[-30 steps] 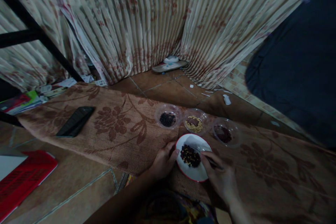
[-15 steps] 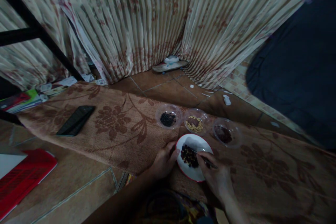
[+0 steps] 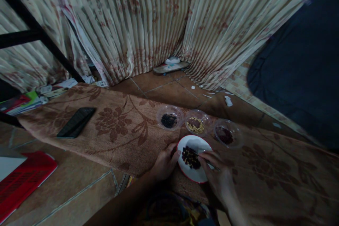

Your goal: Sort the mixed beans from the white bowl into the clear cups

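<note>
Beans (image 3: 190,157) in one bowl (image 3: 195,175), left grip (image 3: 166,162) pinching it, right grip (image 3: 218,176) one tool (image 3: 216,168); three tubs (image 3: 203,117) beyond

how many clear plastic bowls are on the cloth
3. They form a row beyond the white bowl: the left bowl with black beans, the middle bowl with yellow beans, the right bowl with dark reddish beans. None seem hidden.

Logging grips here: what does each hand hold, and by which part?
Left hand: the round white red-rimmed bowl, by its left rim. Right hand: a slim shiny tool, pinched partway along.
</note>
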`<state>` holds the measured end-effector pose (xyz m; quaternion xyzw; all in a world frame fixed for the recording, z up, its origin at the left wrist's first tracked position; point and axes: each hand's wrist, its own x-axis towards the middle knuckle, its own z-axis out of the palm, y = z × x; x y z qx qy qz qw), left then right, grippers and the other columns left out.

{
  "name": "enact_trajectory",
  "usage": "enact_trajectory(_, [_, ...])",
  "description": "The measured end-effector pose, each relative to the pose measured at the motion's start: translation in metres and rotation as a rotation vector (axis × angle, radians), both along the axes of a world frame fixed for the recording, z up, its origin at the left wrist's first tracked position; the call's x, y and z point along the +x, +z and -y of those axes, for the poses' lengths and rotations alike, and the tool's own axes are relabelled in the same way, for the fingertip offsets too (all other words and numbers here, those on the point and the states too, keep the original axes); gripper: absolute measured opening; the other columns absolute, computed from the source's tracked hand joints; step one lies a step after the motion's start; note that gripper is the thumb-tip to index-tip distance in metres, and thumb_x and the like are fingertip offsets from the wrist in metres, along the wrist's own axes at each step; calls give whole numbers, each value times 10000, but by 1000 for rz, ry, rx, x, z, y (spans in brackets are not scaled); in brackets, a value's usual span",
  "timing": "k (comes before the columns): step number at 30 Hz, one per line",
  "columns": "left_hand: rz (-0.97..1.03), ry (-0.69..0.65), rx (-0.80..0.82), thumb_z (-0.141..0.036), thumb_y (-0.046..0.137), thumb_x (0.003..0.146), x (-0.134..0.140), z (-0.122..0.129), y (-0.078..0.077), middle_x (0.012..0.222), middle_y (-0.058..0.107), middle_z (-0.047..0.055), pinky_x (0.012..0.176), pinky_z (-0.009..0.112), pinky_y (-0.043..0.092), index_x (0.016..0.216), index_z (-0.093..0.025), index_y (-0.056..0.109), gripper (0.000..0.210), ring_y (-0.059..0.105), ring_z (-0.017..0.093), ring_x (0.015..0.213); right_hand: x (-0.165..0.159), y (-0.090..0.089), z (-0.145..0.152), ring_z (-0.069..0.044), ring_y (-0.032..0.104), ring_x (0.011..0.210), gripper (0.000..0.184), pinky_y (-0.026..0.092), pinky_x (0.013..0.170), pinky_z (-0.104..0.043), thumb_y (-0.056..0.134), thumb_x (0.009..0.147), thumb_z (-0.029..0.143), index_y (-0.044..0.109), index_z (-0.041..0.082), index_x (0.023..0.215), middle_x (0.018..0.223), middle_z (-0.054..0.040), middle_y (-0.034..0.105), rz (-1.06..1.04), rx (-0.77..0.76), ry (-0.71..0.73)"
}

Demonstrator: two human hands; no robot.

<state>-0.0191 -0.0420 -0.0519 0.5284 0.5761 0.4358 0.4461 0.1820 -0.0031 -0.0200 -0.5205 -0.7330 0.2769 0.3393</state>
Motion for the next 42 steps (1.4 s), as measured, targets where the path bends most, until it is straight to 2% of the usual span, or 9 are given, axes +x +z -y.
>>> enact_trajectory(6, [-17,-7,19,-377,430,948,0,0,-2,1064,702,72,843,304,513,1247,-178,537,374,656,201,935,1,-7,2,-199,667,885,203,543,767,-306,593,846,366,731,219,872,938,-74,710,-40,-7,-5])
enact_trajectory(15, [-43,3,7,-380,421,952,0,1,-4,1005,708,57,813,293,515,1218,-182,542,353,662,192,898,2,-8,-1,-216,652,941,203,534,596,-258,606,830,385,732,227,855,1006,-88,689,-48,-13,-4])
enact_trajectory(23, [-40,-4,7,-386,420,951,1,0,-2,1037,702,72,797,293,517,1240,-171,532,377,660,196,896,3,-12,-4,-195,663,901,157,522,834,-336,596,853,327,721,240,889,941,-56,695,-33,82,69])
enact_trajectory(42, [-23,2,48,-352,430,951,1,0,-1,1057,697,56,843,290,509,1222,-189,541,335,654,186,931,6,-15,-4,-186,660,905,149,535,815,-325,594,868,324,722,252,896,973,-52,697,23,105,128])
